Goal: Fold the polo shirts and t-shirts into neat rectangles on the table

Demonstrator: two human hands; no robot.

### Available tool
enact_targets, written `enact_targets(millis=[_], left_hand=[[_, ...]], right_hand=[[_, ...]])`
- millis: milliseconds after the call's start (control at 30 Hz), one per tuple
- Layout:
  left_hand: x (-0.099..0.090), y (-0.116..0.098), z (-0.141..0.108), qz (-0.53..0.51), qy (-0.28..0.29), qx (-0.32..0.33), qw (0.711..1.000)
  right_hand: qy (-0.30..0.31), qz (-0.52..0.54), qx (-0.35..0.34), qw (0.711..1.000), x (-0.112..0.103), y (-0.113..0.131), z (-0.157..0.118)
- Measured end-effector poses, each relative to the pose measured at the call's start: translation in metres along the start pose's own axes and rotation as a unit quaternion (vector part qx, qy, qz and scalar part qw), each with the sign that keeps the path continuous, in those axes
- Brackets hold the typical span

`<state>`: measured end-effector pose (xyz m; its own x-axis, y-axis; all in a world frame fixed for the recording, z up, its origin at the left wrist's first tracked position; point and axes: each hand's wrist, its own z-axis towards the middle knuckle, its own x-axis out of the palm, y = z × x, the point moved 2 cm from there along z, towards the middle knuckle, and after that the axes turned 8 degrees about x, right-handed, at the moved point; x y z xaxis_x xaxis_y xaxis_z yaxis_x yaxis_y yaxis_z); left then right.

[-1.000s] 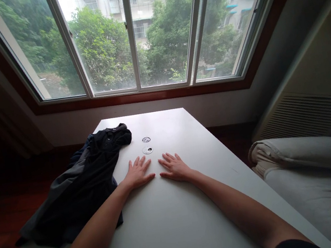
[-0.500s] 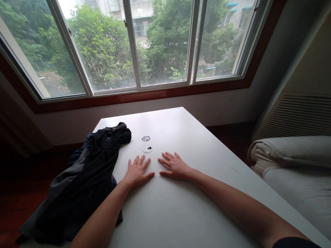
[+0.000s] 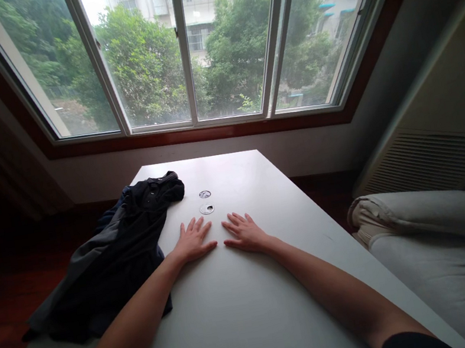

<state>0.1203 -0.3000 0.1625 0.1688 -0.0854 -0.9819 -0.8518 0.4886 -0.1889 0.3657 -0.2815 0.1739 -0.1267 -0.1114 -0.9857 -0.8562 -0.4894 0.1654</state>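
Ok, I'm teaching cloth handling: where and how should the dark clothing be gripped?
Probably pinch the dark clothing by its bunched far end, from above with the nearer left hand: raised folds there rest on the table, while the rest spreads wider.

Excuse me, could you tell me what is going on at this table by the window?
A person has both bare hands, the left hand and the right hand, palms down on the white table, fingers spread, with a small gap between them. Neither holds anything. Dark clothes lie in a loose heap beside the left arm, partly over the table's edge. Just beyond the hands are two round fittings in the tabletop.
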Motion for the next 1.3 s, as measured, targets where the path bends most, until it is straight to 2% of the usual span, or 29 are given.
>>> enact_targets(millis=[1300], left_hand=[[-0.0012,0.0002,-0.0006,-0.013,0.001,-0.007,1.0]], right_hand=[[0.005,0.006,0.005,1.0,0.001,0.0003,0.0006]])
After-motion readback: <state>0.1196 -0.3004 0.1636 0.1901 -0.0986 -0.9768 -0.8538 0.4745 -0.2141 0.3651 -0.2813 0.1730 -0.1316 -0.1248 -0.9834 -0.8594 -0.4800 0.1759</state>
